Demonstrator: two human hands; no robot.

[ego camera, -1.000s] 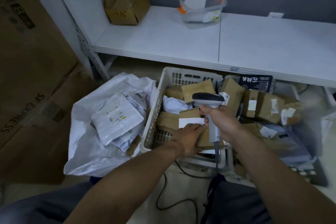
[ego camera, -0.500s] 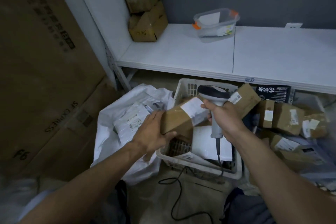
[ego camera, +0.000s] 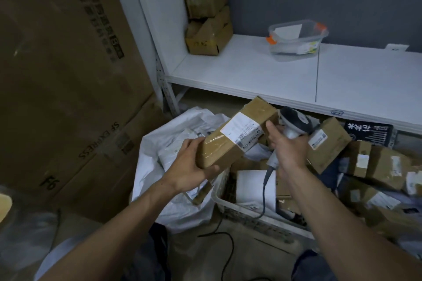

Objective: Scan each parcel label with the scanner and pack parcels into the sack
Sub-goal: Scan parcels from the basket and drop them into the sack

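Above the basket (ego camera: 239,211), the left hand (ego camera: 191,166) is curling its grip round a brown parcel's (ego camera: 230,143) near end, label (ego camera: 243,130) up, while the right hand (ego camera: 288,147) is wrapping its grip round the scanner (ego camera: 294,121) beside it, the sack (ego camera: 178,210) lying left of the basket.

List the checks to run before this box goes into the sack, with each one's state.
1. Grip: the left hand holds the box: ok.
2. Its label faces up, uncovered: ok.
3. The right hand holds the scanner: ok.
4. The scanner aimed at the label: cannot tell.
5. Scan registered: cannot tell.
6. Mouth of the sack open: ok.
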